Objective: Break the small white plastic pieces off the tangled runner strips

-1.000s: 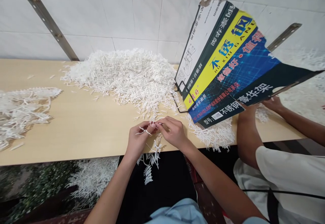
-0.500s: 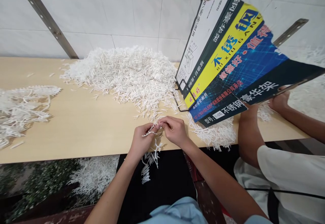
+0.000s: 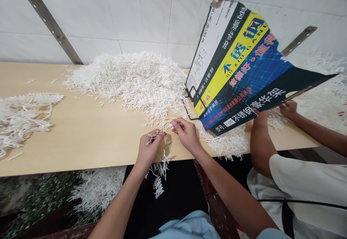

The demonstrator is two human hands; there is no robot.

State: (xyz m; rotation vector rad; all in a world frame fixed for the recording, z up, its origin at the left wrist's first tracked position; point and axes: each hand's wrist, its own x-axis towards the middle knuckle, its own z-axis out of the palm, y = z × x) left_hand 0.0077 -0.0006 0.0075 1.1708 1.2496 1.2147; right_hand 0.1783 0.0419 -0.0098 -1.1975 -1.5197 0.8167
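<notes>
My left hand (image 3: 149, 147) is closed on a white branched plastic strip (image 3: 154, 135), whose thin prongs stick out above the thumb. More of the white strips (image 3: 162, 166) hang below it, over the table's front edge and my lap; whether they join the held piece I cannot tell. My right hand (image 3: 185, 135) is a little apart from the left, thumb and forefinger pinched together at the near end of the pile. Anything between those fingertips is too small to make out. Just beyond both hands spreads a big heap of short white plastic pieces (image 3: 132, 78).
A printed cardboard divider (image 3: 233, 73) stands at the right in a black wire holder (image 3: 193, 112). Behind it a co-worker's hand (image 3: 287, 109) is among white pieces. Branched white strips (image 3: 24, 118) lie on the left of the wooden table (image 3: 89, 138). Metal brackets (image 3: 54, 29) meet the tiled wall.
My hands were together at the fingertips; now they are apart, the right one moved slightly up and away. The left keeps the white strip.
</notes>
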